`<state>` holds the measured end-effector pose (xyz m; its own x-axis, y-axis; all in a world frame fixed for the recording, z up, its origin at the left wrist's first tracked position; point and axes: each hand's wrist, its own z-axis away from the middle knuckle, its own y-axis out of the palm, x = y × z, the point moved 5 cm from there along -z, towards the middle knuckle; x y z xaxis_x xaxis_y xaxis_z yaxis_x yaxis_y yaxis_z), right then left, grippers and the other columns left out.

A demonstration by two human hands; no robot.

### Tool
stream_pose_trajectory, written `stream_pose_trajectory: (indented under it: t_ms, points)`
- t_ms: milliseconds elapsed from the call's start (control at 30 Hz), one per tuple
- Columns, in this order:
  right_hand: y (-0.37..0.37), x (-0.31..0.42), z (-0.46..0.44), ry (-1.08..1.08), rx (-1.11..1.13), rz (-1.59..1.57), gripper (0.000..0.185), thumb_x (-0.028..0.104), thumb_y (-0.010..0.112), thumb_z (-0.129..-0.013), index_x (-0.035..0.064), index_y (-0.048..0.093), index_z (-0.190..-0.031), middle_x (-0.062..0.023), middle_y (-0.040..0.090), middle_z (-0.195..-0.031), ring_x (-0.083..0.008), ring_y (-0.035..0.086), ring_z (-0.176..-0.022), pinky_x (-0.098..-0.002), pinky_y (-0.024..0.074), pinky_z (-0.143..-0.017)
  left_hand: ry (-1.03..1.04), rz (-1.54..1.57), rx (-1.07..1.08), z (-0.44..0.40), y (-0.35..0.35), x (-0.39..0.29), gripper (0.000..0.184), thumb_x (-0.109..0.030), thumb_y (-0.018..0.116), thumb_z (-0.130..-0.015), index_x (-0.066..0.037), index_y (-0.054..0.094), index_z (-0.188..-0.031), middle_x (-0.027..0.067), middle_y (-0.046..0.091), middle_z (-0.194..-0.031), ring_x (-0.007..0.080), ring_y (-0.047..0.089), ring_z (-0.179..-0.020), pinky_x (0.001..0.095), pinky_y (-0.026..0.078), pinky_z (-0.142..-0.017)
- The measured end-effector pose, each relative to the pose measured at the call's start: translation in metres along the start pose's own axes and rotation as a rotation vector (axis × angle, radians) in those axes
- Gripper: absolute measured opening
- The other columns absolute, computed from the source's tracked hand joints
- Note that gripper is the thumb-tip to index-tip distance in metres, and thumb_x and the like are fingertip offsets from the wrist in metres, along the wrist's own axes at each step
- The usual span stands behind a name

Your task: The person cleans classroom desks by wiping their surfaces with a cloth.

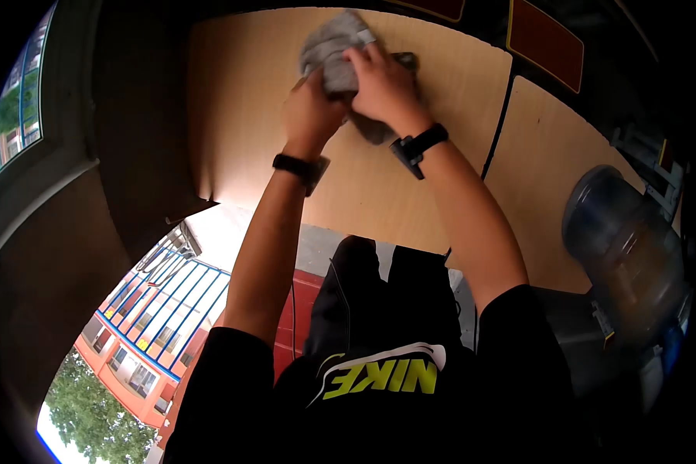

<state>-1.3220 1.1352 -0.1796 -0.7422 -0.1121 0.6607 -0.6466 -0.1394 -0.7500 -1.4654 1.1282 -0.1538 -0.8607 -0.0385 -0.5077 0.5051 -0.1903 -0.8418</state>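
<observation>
A crumpled grey cloth (335, 48) with a small white tag lies bunched on the light wooden tabletop (247, 100). My left hand (314, 114) is closed on its near left side, with the fingertips partly hidden in the folds. From the right, my right hand (387, 87) grips the same cloth, its fingers curled over the top. A darker part of the cloth hangs out below and behind the right hand. Both hands are slightly blurred. Each wrist carries a black strap with a small device.
A second wooden panel (553, 178) adjoins on the right across a dark gap. On it stands a large clear plastic water jug (622, 240). A dark wall and window frame (31, 178) rise at left. Blue railings (170, 301) show outside.
</observation>
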Motion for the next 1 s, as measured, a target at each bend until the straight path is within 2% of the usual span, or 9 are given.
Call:
stream_pose_trajectory:
  t_ms: [67,100,200,267,467,567,667,800,1000]
  points:
    - [0.036,0.041,0.028,-0.064,0.071,-0.087,0.059,0.006,0.074,-0.070,0.0145,0.059,-0.127,-0.0142,0.058,-0.124,-0.0378,0.063,-0.112,-0.0484,0.0549,-0.087,-0.167,-0.095,-0.024,0.054,-0.013,0.050,0.061,-0.024,0.077,-0.076,-0.003,0.066,-0.132,0.0258,0.074,-0.108,0.0439,0.071,-0.100,0.0499,0.057,-0.086]
    - [0.051,0.060,0.046,-0.096,0.066,-0.118,0.058,0.006,0.074,-0.070,0.0132,0.060,-0.126,-0.0149,0.058,-0.123,-0.0377,0.063,-0.110,-0.0479,0.0539,-0.086,-0.243,-0.054,0.005,0.082,-0.020,0.070,0.069,-0.027,0.080,-0.075,-0.001,0.064,-0.137,0.0268,0.073,-0.111,0.0443,0.071,-0.102,0.0484,0.057,-0.088]
    - [0.089,0.098,0.104,-0.156,-0.004,-0.183,0.061,0.008,0.077,-0.070,0.0102,0.059,-0.127,-0.0159,0.058,-0.121,-0.0364,0.062,-0.107,-0.0467,0.0509,-0.084,-0.308,0.012,0.024,0.161,-0.024,0.119,0.069,-0.012,0.079,-0.072,0.003,0.062,-0.137,0.0264,0.073,-0.111,0.0434,0.072,-0.102,0.0468,0.058,-0.088]
    - [0.084,0.101,0.132,-0.132,-0.008,-0.183,0.063,0.009,0.079,-0.069,0.0091,0.058,-0.128,-0.0153,0.058,-0.119,-0.0364,0.062,-0.107,-0.0468,0.0508,-0.085,-0.231,-0.092,0.003,0.187,-0.024,0.114,0.069,-0.008,0.076,-0.071,-0.001,0.062,-0.139,0.0227,0.073,-0.108,0.0413,0.072,-0.098,0.0452,0.058,-0.083]
    - [0.035,0.034,0.186,0.089,-0.011,-0.177,0.071,0.017,0.084,-0.066,0.0102,0.057,-0.132,-0.0132,0.055,-0.115,-0.0343,0.061,-0.106,-0.0466,0.0514,-0.083,0.055,-0.119,0.173,0.154,0.011,0.026,0.076,-0.003,0.075,-0.068,-0.017,0.064,-0.143,0.0120,0.064,-0.093,0.0358,0.068,-0.082,0.0425,0.057,-0.073]
    - [-0.018,-0.015,0.212,0.259,-0.087,-0.097,0.075,0.015,0.088,-0.062,0.0101,0.055,-0.129,-0.0142,0.056,-0.113,-0.0376,0.064,-0.100,-0.0490,0.0538,-0.080,0.237,-0.094,0.218,0.130,0.051,-0.048,0.077,-0.006,0.077,-0.066,-0.023,0.066,-0.141,0.0095,0.063,-0.094,0.0334,0.068,-0.083,0.0434,0.057,-0.070]
    - [-0.066,-0.071,0.232,0.381,-0.210,-0.066,0.071,0.011,0.085,-0.066,0.0092,0.053,-0.129,-0.0163,0.058,-0.116,-0.0426,0.064,-0.103,-0.0501,0.0543,-0.083,0.377,0.015,0.185,0.117,0.102,-0.115,0.071,-0.012,0.079,-0.065,-0.024,0.068,-0.135,0.0076,0.064,-0.096,0.0315,0.070,-0.086,0.0429,0.058,-0.068]
    - [-0.101,-0.122,0.236,0.385,-0.266,-0.044,0.068,0.012,0.084,-0.070,0.0059,0.051,-0.129,-0.0192,0.058,-0.121,-0.0444,0.063,-0.107,-0.0511,0.0551,-0.086,0.378,0.067,0.199,0.102,0.130,-0.171,0.066,-0.012,0.078,-0.066,-0.022,0.071,-0.131,0.0072,0.066,-0.096,0.0315,0.070,-0.083,0.0419,0.059,-0.069]
    - [-0.094,-0.113,0.225,0.281,-0.201,0.108,0.069,0.015,0.084,-0.070,0.0050,0.051,-0.129,-0.0188,0.057,-0.117,-0.0445,0.063,-0.105,-0.0522,0.0541,-0.085,0.300,0.090,0.191,0.112,0.124,-0.152,0.066,-0.015,0.079,-0.066,-0.022,0.069,-0.131,0.0078,0.065,-0.098,0.0325,0.071,-0.086,0.0427,0.059,-0.069]
